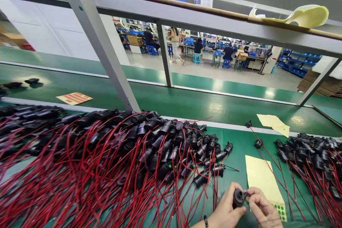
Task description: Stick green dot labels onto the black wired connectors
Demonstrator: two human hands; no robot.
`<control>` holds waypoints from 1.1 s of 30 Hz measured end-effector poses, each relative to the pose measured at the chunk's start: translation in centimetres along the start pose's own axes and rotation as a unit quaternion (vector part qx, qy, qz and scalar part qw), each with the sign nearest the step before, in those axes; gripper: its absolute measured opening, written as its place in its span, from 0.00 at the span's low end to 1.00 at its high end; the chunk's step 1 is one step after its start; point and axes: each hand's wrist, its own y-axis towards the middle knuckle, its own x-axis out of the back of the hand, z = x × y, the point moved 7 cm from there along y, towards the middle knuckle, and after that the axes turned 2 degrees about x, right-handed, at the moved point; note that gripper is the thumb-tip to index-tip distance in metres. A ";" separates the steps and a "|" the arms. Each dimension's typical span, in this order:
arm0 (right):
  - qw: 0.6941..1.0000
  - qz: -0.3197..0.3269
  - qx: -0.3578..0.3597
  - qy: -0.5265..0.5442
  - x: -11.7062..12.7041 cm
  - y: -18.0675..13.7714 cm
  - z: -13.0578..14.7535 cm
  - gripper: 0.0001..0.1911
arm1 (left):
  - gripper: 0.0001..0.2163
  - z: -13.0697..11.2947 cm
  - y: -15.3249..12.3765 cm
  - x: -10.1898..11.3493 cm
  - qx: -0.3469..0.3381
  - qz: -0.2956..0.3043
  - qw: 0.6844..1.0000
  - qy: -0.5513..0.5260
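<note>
1. Lying beyond the white rail [93,109], at the far left, a sheet of orange stickers [74,98] rests well apart from the wires, perhaps so that nothing snags it.
2. Next we see a large heap of black parts [160,128], with most red wires [88,185] trailing towards us; that shared direction probably makes single pieces easier to draw out. One part bears a green dot [170,166].
3. Right of the heap, above the table [240,146], our left hand [226,208] is wrapped around one black cylinder [238,198], its hollow end turned up towards us. We seem to hold it so that it stays steady and its side is exposed.
4. Our right hand [263,208] meets that side with bunched fingertips. A green speck [247,203] shows there; we cannot tell whether they grip it or only touch the cylinder.
5. Just beside the right hand lies a yellow sheet [259,172] with green stickers [280,211] at its near end, likely kept close to spare us reaching.
6. At the far right sits a smaller heap [301,153]; the gap probably keeps both groups distinct.
</note>
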 end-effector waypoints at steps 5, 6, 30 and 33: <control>0.999 0.015 0.019 -0.037 -0.7 0.4 0.7 0.22 | 0.16 0.4 -0.2 -0.2 0.012 0.004 0.999 0.034; 0.999 0.018 0.020 -0.043 -0.8 0.4 0.7 0.23 | 0.17 0.4 -0.2 -0.2 0.013 0.004 0.999 0.037; 0.989 -0.023 0.113 -0.096 -1.2 -0.3 -0.1 0.10 | 0.09 -0.6 -0.1 -0.6 -0.043 -0.008 0.998 0.048; 0.991 -0.026 0.097 -0.094 -1.1 -0.2 -0.4 0.09 | 0.09 -0.6 -0.1 -0.6 -0.055 -0.010 0.997 0.050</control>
